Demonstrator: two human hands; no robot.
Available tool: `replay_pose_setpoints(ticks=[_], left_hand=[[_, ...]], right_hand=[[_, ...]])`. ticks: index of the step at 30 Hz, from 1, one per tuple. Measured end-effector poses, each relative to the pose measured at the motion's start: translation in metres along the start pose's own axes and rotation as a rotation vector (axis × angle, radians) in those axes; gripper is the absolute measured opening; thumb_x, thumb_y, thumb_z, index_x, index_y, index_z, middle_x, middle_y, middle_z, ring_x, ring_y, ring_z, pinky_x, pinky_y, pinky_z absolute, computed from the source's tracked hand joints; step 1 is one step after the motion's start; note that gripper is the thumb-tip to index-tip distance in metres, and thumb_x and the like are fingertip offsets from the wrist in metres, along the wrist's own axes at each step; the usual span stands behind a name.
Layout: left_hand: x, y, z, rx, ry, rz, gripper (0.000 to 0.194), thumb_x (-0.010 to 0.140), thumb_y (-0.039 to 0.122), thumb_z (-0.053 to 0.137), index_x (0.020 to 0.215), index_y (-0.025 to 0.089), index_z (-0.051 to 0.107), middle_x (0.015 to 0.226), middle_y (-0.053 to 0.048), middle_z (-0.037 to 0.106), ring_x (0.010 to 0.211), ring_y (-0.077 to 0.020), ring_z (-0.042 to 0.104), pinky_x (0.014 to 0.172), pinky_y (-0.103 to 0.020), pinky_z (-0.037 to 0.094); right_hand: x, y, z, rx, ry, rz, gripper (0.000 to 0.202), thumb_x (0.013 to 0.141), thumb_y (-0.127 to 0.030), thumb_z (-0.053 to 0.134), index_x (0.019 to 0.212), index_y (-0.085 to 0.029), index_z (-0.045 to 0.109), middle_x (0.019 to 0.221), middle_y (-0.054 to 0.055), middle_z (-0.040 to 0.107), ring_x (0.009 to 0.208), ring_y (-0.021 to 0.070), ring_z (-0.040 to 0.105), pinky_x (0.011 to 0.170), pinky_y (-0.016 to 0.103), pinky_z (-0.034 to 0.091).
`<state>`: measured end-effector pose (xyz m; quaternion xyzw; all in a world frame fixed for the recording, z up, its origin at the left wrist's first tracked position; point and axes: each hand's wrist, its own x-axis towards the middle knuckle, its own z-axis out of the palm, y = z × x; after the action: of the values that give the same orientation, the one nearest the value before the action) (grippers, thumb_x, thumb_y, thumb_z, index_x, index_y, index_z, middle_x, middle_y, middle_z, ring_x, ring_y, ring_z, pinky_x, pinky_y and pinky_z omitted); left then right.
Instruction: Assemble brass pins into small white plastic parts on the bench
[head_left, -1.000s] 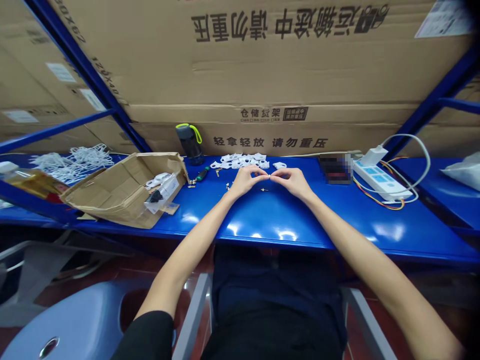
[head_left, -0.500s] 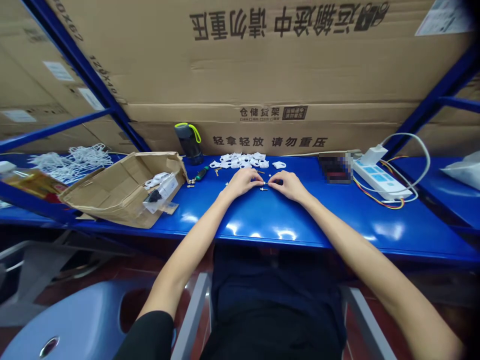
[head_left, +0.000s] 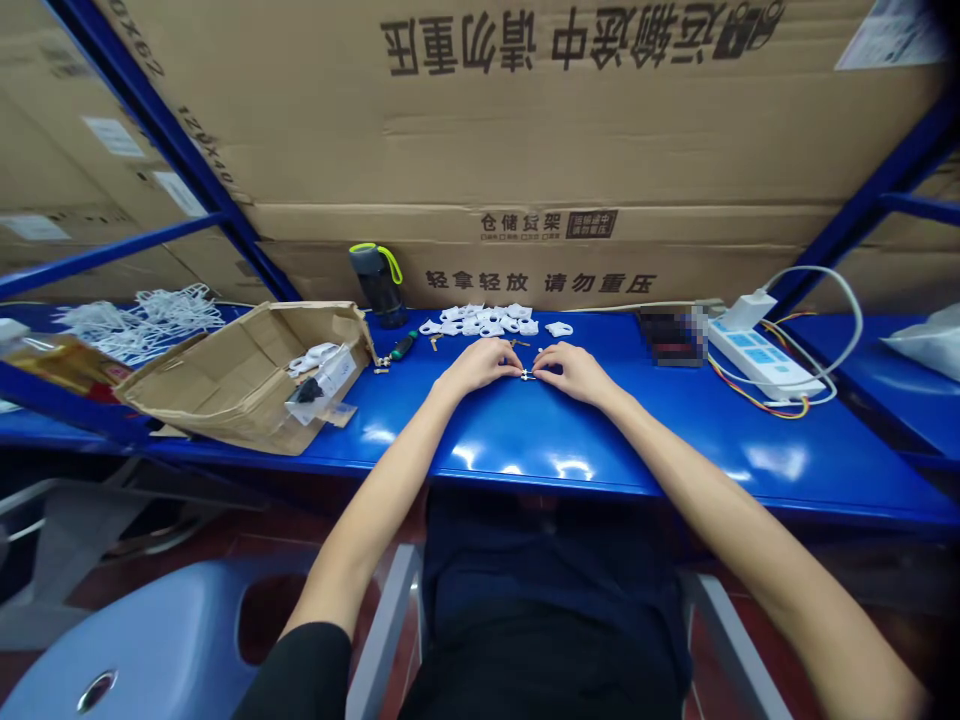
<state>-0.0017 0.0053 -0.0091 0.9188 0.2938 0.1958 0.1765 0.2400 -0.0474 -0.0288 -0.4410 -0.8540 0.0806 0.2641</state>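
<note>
My left hand [head_left: 482, 366] rests low over the blue tabletop [head_left: 540, 430], thumb and fingers pinched together. Facing it, my right hand [head_left: 576, 373] is closed in a pinch too. Between the two sets of fingertips sits a small metallic part [head_left: 527, 375], too tiny to tell its kind; a second similar piece seems to lie right against it. Just behind the hands is a pile of white plastic pieces with round holes [head_left: 480, 320], with one separate white piece [head_left: 559, 329] to its right. A small brass-coloured piece [head_left: 519, 343] lies behind my fingers.
At left stands an open cardboard box [head_left: 225, 385] holding white pieces and a plastic bag. A green-handled screwdriver [head_left: 405, 346], brass pieces [head_left: 382, 371] and a dark bottle [head_left: 377, 285] are near it. To the right lie a dark object [head_left: 667, 338] and a power strip [head_left: 765, 360] with cables.
Both hands have come slightly nearer the table's front edge, and the small part between the fingertips now overlaps the similar piece lying below it. Pile and box are unchanged.
</note>
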Motion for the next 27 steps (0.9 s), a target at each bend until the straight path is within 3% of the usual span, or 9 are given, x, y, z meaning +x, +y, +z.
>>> replay_pose_setpoints(ticks=[27], left_hand=[[0.0001,-0.0088,0.0000,0.018,0.018,0.007,0.012,0.090,0.029,0.077,0.096,0.024,0.086,0.097,-0.007,0.079,0.088,-0.0218,0.071,0.083,-0.030,0.050]], right_hand=[[0.0008,0.0012,0.0007,-0.071,0.001,-0.016,0.018,0.099,-0.029,0.065,0.102,-0.027,0.082,0.115,0.006,0.079,0.108,0.0282,0.068,0.091,0.039,0.053]])
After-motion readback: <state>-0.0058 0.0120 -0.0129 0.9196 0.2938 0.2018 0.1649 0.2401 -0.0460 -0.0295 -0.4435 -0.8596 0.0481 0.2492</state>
